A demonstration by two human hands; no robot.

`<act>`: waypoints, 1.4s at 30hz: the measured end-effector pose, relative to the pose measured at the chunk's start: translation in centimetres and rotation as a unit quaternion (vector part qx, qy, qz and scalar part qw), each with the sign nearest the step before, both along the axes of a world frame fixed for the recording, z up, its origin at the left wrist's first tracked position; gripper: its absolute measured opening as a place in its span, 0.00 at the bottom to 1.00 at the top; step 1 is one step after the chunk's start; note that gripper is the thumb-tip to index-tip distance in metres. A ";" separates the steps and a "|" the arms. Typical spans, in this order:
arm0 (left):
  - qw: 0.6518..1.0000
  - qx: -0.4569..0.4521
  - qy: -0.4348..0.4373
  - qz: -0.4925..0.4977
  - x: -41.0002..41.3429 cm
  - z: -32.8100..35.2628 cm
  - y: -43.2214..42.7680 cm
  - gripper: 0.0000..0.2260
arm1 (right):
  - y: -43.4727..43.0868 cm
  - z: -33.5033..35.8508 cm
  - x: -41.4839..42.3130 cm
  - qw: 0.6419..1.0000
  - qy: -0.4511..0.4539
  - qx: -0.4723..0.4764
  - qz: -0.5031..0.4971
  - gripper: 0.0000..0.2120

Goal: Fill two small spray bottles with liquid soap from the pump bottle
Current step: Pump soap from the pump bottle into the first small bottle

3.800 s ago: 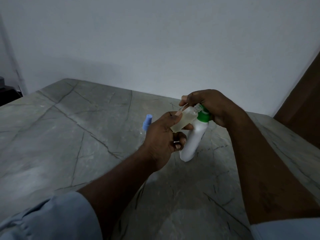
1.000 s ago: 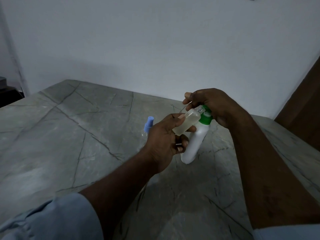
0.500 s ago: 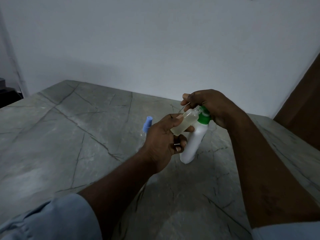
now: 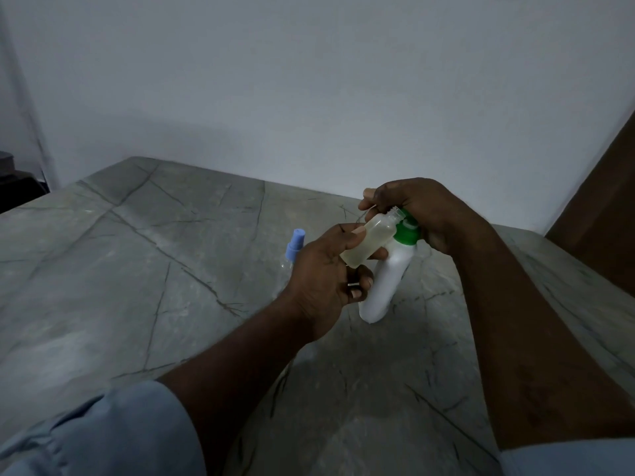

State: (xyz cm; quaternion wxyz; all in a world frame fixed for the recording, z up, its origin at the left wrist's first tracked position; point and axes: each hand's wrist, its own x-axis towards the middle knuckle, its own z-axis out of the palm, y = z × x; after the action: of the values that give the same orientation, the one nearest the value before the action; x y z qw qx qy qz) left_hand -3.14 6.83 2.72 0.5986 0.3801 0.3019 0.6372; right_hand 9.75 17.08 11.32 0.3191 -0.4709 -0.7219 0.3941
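Head view: uncapped spray bottle point(image 4: 369, 240), part-filled.
My left hand point(image 4: 326, 273) pinched its light, likely slippery barrel; my right hand point(image 4: 419, 207) gripped the pump bottle point(image 4: 385, 283) top.

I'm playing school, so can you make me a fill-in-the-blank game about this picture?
The left hand holds a small bottle that has no ____ on.
The white pump bottle wears a ____ collar.
The spray bottle standing on the table has a ____ top.
Missing words: cap, green, blue.
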 end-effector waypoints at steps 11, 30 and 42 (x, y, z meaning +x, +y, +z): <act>1.000 0.005 -0.004 -0.009 0.0 0.0 0.0 0.17 | -0.1 0.6 0.3 0.999 -0.002 0.030 0.013 0.11; 1.000 -0.005 -0.002 -0.003 0.0 0.1 0.0 0.16 | 0.3 0.0 0.2 1.000 0.015 -0.009 0.019 0.08; 1.000 -0.005 0.014 0.009 0.1 0.3 -0.2 0.15 | -0.2 0.7 -0.1 0.995 0.052 0.079 -0.018 0.13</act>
State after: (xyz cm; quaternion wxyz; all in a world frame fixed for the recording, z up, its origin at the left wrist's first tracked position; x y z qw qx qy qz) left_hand -3.03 6.64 2.98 0.5904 0.3836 0.3170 0.6355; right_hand 9.70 16.84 12.00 0.3997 -0.4359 -0.7244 0.3543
